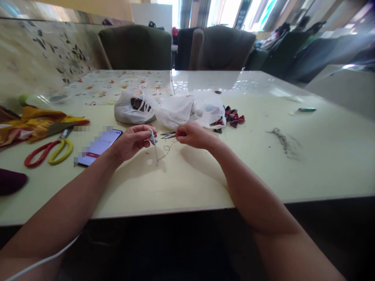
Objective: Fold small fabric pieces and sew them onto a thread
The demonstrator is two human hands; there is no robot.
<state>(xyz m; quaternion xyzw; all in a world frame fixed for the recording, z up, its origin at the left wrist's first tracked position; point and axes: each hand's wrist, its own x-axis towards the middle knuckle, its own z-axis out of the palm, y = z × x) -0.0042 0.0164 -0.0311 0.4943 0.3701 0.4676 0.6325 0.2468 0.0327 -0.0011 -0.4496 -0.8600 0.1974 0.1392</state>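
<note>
My left hand (135,141) pinches a small piece of coloured fabric (152,136) between thumb and fingers, above the table. A dark thread (166,148) hangs from the fabric, loops slackly and runs toward my right hand (189,134). That hand is closed, knuckles up, and hides whatever its fingers grip. Thread snips (168,135) point their blades left, just beside the right fingers. Their handle end is partly covered, so I cannot tell whether the hand touches them. A phone (102,146) with a lit screen lies by my left wrist.
White plastic bags (175,111) stand beyond my hands, with red and dark fabric pieces (233,117) beside them. Scissors (49,152) and yellow cloth (43,119) lie left. Right are thread scraps (283,142) and a green object (307,110). Chairs (136,47) line the far side.
</note>
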